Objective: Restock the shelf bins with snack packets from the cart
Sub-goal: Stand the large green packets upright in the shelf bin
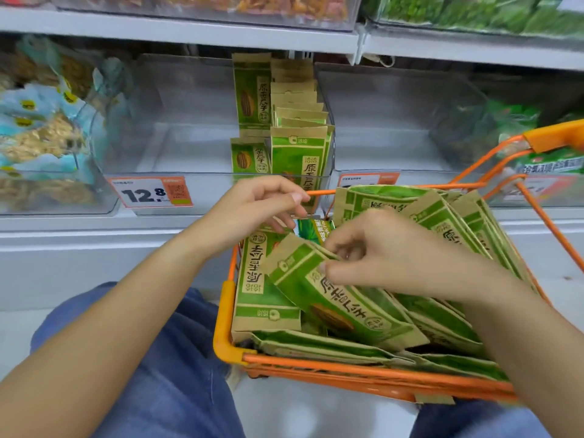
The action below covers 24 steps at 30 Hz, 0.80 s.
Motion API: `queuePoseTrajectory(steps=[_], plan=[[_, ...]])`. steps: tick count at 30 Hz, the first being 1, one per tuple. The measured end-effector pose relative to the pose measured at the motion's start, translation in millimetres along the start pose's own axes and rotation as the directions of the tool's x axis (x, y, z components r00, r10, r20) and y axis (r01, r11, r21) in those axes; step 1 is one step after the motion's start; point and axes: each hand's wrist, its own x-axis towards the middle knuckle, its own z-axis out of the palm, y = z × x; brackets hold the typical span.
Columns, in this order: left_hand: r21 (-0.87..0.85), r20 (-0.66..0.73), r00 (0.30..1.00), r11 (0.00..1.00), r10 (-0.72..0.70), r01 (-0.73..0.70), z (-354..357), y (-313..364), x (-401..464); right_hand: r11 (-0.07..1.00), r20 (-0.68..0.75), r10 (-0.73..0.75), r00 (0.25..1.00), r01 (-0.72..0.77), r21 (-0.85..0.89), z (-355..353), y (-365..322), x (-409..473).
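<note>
Pinching the top edge of a green-and-kraft sunflower seed packet (319, 289), the right hand (388, 260) has its thumb and curled fingers closed on the paper, lifting that end above the pile. The packet carries large Chinese characters, a round logo on its green band, and a picture of a striped seed. The left hand (252, 210) hovers over the far left corner of the orange wire cart basket (227, 339), fingers loosely curled and holding nothing that can be made out. More of the same packets (442, 216) fill the basket, some flat, some leaning against its right side. On the shelf behind, a clear plastic bin (189, 121) holds a row of matching packets (297, 121) standing upright along its right wall. Below it an orange price tag (151, 192) reads "12.8" beside a QR code. A bin (47, 137) of pale-blue snack bags sits to the left.
</note>
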Motion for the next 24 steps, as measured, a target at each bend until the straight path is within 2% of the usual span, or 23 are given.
queuePoseTrajectory(steps=[3,6,9,13,15,16,18,20,22,24], plan=[[-0.198,-0.014,0.996,0.977,-0.085,0.081,-4.5,2.4,0.8,0.927,-0.146,0.080,0.986,-0.020,0.375,-10.0,4.2,7.6],[-0.420,0.106,0.987,0.895,-0.119,0.153,-8.0,3.6,1.1,0.822,-0.267,0.174,0.948,0.009,0.570,-14.6,6.8,16.2],[-0.450,0.171,0.979,0.875,-0.109,0.177,-10.9,5.8,0.8,0.772,-0.321,0.257,0.912,0.006,0.636,-19.1,9.8,25.7],[-0.390,0.203,0.978,0.911,-0.057,0.134,-13.3,5.5,-1.9,0.673,-0.282,0.319,0.905,-0.006,0.740,-21.5,12.9,39.2],[-0.396,0.150,0.985,0.907,-0.088,0.141,-16.9,5.0,-1.2,0.641,-0.295,0.343,0.892,0.007,0.768,-24.8,11.7,49.7],[-0.450,0.107,0.987,0.879,-0.122,0.157,-21.1,7.4,-0.5,0.645,-0.334,0.366,0.869,0.021,0.764,-27.1,12.5,56.8],[-0.573,0.000,0.979,0.802,-0.202,0.166,-36.4,12.2,2.9,0.703,-0.456,0.410,0.790,0.045,0.710,-31.1,19.7,74.4],[-0.626,-0.117,0.956,0.767,-0.269,0.139,-56.2,15.7,8.6,0.771,-0.552,0.423,0.719,0.034,0.635,-30.6,29.4,92.4],[-0.610,-0.242,0.922,0.786,-0.303,0.098,-76.8,16.3,16.6,0.814,-0.580,0.419,0.699,-0.007,0.580,-23.2,40.2,106.0],[-0.572,-0.341,0.873,0.814,-0.350,0.103,-95.9,14.4,30.1,0.852,-0.563,0.404,0.721,-0.073,0.518,-11.8,49.1,111.4]])
